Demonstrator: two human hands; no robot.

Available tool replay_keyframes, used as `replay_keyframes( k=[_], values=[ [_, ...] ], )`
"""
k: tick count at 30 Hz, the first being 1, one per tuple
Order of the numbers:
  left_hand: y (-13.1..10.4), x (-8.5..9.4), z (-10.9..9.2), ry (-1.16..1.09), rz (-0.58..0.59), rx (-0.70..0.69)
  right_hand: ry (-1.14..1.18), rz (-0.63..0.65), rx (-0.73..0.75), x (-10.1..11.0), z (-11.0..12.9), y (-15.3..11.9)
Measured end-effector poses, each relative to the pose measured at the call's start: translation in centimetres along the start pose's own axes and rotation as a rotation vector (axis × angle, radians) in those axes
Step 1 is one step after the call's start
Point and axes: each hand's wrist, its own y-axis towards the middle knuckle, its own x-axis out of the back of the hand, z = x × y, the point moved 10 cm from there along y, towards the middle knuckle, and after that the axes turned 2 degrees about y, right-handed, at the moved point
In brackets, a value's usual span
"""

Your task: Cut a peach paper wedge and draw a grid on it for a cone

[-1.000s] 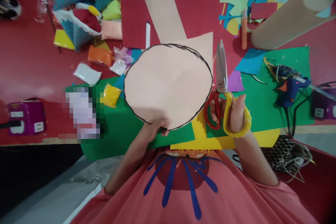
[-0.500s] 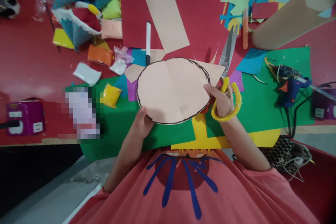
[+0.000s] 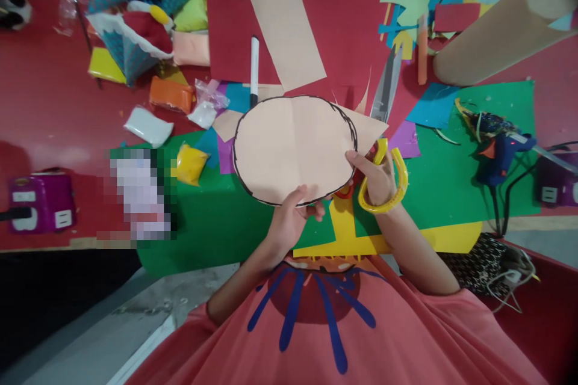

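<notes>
Across a red tabletop overlaid with green cardstock sheets, we see a beige paper oval with a black marker outline held above the near edge. The left hand pinches its lower rim between thumb and fingers; the right hand pinches its right rim, with yellow-and-red-handled metal scissors hooked around it, blades pointing away from us.
</notes>
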Motion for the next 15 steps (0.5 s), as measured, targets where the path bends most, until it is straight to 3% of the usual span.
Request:
replay_keyframes(
  k=[3, 6, 10, 13, 15],
  values=[
    [0.1, 0.5, -0.3, 0.095, -0.025, 0.006, -0.022, -0.029, 0.098, 0.4, 1.4, -0.5],
    [0.1, 1.6, -1.8, 0.145, -0.107, -0.098, -0.001, 0.012, 0.099, 0.4, 2.0, -1.4],
    [-0.2, 2.5, -3.7, 0.194, -0.178, -0.253, 0.133, 0.138, 0.010, 0.6, 1.0, -3.6],
    [-0.1, 2.6, -4.1, 0.261, -0.171, -0.298, 0.168, 0.309, -0.057, 0.0, -0.2, -5.8],
    [-0.1, 2.7, -4.0, 0.307, -0.167, -0.300, 0.163, 0.353, -0.104, -0.1, -1.0, -7.0]
  ],
)
